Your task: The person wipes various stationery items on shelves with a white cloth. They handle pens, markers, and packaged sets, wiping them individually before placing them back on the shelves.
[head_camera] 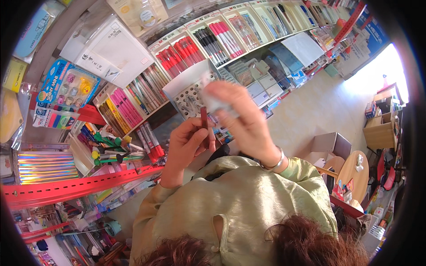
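My left hand [187, 141] pinches a slim dark red stick-shaped thing [203, 118], perhaps a pen, upright between thumb and fingers. Beside it my right hand [248, 123] is blurred by motion and grips a whitish cloth or tissue [216, 103], whose exact kind I cannot tell. Just beyond both hands stands a white cardboard display box [178, 87] with rows of round holes and several small items in it. The cloth and right hand hide part of this box.
Pen trays [186, 25] with red, black and pink pens line the shelf. Left are yellow and pink pens [124, 106], red-capped markers [151, 141] and a red slotted shelf rail [83, 184]. A round wooden stool top [354, 174] and a box [331, 144] stand right on the floor [296, 109].
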The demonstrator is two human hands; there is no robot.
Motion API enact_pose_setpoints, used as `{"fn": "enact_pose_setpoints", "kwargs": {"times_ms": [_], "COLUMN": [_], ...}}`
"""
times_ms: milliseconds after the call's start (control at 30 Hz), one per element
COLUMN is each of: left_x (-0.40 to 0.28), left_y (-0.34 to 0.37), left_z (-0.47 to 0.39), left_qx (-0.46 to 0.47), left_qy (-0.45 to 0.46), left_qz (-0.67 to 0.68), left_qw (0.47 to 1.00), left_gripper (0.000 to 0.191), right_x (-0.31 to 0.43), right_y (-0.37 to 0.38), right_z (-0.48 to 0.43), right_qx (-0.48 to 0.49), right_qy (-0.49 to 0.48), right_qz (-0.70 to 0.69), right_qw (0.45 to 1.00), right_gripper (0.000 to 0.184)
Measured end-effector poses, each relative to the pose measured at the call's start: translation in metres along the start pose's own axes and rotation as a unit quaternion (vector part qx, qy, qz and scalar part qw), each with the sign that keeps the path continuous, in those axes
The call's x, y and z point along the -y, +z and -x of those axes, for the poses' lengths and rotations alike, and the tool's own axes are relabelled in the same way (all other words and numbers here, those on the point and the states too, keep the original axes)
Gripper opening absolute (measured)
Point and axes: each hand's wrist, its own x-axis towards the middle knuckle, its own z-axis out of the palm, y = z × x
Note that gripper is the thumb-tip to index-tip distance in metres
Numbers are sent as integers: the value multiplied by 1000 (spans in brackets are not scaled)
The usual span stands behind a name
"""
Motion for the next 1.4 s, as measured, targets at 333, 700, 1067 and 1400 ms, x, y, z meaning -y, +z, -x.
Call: {"fn": "enact_pose_setpoints", "kwargs": {"times_ms": [333,700,1067,1400], "left_x": [2,10,14,10], "left_y": [16,13,17,21], "left_z": [2,-3,0,7], "left_qx": [-42,-88,-110,-132], "left_qy": [-21,23,17,66], "left_qz": [40,-57,-228,-306], "left_qw": [998,994,967,941], "left_gripper": [10,25,13,12], "right_x": [-5,-7,-13,-17], "right_y": [6,3,22,31], "right_z": [7,24,26,32], "right_qx": [21,-56,34,65], "right_qy": [-207,351,185,90], "right_qz": [220,-488,-71,50], "right_qw": [953,797,980,993], "right_gripper": [35,46,30,22]}}
